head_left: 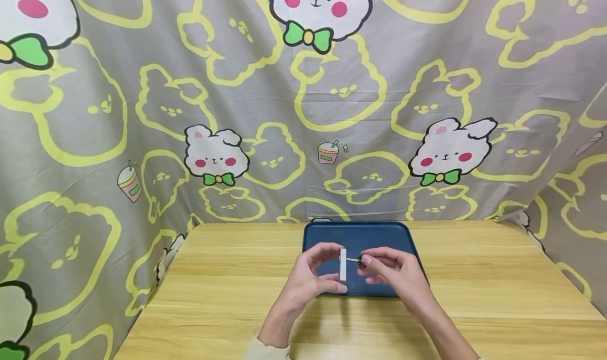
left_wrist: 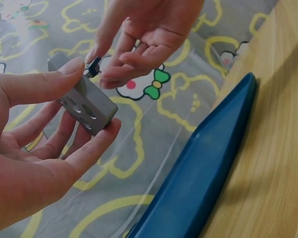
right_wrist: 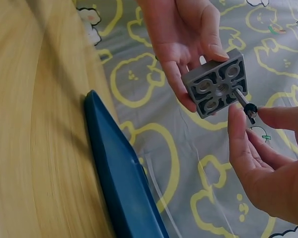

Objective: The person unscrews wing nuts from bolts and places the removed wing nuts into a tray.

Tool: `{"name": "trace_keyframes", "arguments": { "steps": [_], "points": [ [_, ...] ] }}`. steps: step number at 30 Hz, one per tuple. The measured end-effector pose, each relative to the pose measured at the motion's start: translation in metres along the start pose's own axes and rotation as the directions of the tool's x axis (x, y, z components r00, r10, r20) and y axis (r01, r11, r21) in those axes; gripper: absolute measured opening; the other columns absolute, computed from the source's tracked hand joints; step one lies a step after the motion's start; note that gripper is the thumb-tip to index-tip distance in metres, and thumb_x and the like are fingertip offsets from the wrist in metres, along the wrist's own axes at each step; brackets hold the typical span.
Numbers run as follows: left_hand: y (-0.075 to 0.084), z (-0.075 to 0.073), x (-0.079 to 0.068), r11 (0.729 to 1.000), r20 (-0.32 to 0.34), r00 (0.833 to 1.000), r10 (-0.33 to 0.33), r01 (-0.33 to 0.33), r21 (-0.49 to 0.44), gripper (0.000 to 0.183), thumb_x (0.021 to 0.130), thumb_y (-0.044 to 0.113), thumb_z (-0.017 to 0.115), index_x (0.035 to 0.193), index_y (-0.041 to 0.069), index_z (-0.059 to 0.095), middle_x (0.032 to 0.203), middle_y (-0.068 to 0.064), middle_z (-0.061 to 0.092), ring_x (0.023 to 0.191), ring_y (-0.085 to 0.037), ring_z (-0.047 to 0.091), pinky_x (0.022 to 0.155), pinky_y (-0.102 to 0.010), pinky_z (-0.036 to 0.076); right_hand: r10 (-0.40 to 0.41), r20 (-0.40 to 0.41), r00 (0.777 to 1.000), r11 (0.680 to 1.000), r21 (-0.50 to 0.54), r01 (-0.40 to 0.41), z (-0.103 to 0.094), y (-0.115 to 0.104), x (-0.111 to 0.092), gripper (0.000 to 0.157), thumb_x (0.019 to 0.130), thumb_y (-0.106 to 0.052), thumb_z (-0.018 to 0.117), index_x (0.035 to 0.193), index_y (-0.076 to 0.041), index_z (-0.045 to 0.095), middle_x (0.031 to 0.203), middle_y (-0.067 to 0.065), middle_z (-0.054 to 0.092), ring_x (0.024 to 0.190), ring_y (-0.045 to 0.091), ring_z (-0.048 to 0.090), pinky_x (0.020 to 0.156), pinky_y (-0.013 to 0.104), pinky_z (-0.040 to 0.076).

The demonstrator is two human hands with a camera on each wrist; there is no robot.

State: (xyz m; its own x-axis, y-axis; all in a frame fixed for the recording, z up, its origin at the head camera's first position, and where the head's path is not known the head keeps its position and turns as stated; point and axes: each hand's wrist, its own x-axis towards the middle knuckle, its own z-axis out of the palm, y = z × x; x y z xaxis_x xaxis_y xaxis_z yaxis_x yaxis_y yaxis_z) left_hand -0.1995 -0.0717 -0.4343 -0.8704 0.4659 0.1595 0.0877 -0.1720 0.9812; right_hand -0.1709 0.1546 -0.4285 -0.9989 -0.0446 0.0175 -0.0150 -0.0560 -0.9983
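A square grey metal plate (right_wrist: 208,94) with several round holes and a ribbed face is gripped at its edges between the thumb and fingers of my left hand (head_left: 310,275). On the other side, my right hand (head_left: 403,275) pinches the black knob-like head (right_wrist: 250,110) of a screw (right_wrist: 241,96) between thumb and fingertips. The screw's silver shaft meets the ribbed face near one corner hole; how deep it goes cannot be seen. In the left wrist view, the thumb covers part of the plate (left_wrist: 92,106). Both hands are raised above a blue tray.
The dark blue tray (head_left: 358,233) with a low rim lies on the wood-grain table (head_left: 227,275), under and behind the hands. A grey curtain (head_left: 280,101) with yellow outlines and white rabbits hangs behind the table and along both sides.
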Motion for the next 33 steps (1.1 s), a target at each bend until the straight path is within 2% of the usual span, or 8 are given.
{"name": "trace_keyframes", "arguments": {
  "steps": [5,10,18,22,26,30,33],
  "points": [
    [-0.0002,0.0009,0.0005,1.0,0.007,1.0,0.001,-0.001,0.005,0.066,0.073,-0.017,0.082,0.132,0.005,0.063,0.131,-0.014,0.06,0.125,-0.027,0.054,0.095,-0.043,0.058,0.034,0.024,0.999,0.998,0.051,-0.035,-0.001,-0.0004,0.0005,0.039,0.097,-0.017,0.073,0.122,0.012,0.064,0.105,0.023,0.074,0.091,0.029,0.076,0.08,0.04,0.063],
    [-0.0004,0.002,0.0007,1.0,0.003,1.0,-0.001,0.001,0.012,0.065,0.073,-0.015,0.083,0.132,0.005,0.063,0.131,-0.014,0.06,0.125,-0.028,0.054,0.095,-0.043,0.059,0.031,0.033,0.999,0.996,0.082,-0.034,-0.0014,-0.0006,0.0001,0.038,0.095,-0.013,0.075,0.121,0.013,0.064,0.106,0.026,0.073,0.094,0.035,0.075,0.082,0.042,0.063],
    [-0.0018,0.0016,0.001,1.0,0.003,1.0,-0.002,0.002,0.008,0.065,0.073,-0.014,0.084,0.132,0.005,0.063,0.131,-0.014,0.061,0.125,-0.028,0.054,0.095,-0.043,0.059,0.003,0.038,0.999,0.998,0.065,-0.005,-0.0019,-0.0004,0.0002,0.036,0.093,-0.01,0.076,0.119,0.012,0.065,0.103,0.025,0.073,0.094,0.035,0.075,0.082,0.04,0.063],
    [-0.0019,0.0005,0.0011,1.0,-0.001,1.0,-0.005,0.005,0.002,0.065,0.073,-0.015,0.083,0.132,0.005,0.063,0.131,-0.014,0.061,0.125,-0.028,0.054,0.095,-0.043,0.059,-0.059,0.05,0.997,0.998,0.018,0.058,-0.0022,0.0007,0.0006,0.034,0.093,-0.011,0.077,0.118,0.01,0.066,0.104,0.026,0.072,0.094,0.035,0.075,0.081,0.041,0.063],
    [-0.002,-0.0003,0.0015,1.0,-0.004,1.0,-0.011,0.01,-0.006,0.065,0.074,-0.017,0.082,0.132,0.005,0.063,0.132,-0.013,0.061,0.126,-0.028,0.054,0.095,-0.043,0.058,-0.14,0.046,0.989,0.988,-0.057,0.143,-0.0018,0.0021,0.0002,0.029,0.092,-0.009,0.077,0.114,0.008,0.068,0.103,0.023,0.073,0.091,0.027,0.076,0.078,0.04,0.064],
    [-0.0016,-0.0009,0.0013,1.0,0.0,1.0,-0.011,0.011,-0.018,0.065,0.074,-0.017,0.081,0.132,0.004,0.063,0.132,-0.013,0.06,0.127,-0.027,0.054,0.096,-0.043,0.058,-0.224,0.04,0.974,0.963,-0.142,0.228,-0.0004,0.0023,-0.0014,0.022,0.091,-0.008,0.078,0.108,0.003,0.071,0.101,0.018,0.074,0.088,0.022,0.076,0.075,0.036,0.064],
    [-0.0011,-0.0016,0.0011,1.0,0.006,1.0,-0.009,0.01,-0.029,0.065,0.074,-0.018,0.08,0.133,0.004,0.062,0.133,-0.013,0.06,0.127,-0.027,0.054,0.096,-0.044,0.058,-0.303,0.044,0.952,0.932,-0.195,0.306,0.0005,0.003,-0.003,0.016,0.091,-0.008,0.079,0.106,-0.004,0.074,0.101,0.013,0.074,0.088,0.02,0.075,0.075,0.033,0.064]
  ]
}}
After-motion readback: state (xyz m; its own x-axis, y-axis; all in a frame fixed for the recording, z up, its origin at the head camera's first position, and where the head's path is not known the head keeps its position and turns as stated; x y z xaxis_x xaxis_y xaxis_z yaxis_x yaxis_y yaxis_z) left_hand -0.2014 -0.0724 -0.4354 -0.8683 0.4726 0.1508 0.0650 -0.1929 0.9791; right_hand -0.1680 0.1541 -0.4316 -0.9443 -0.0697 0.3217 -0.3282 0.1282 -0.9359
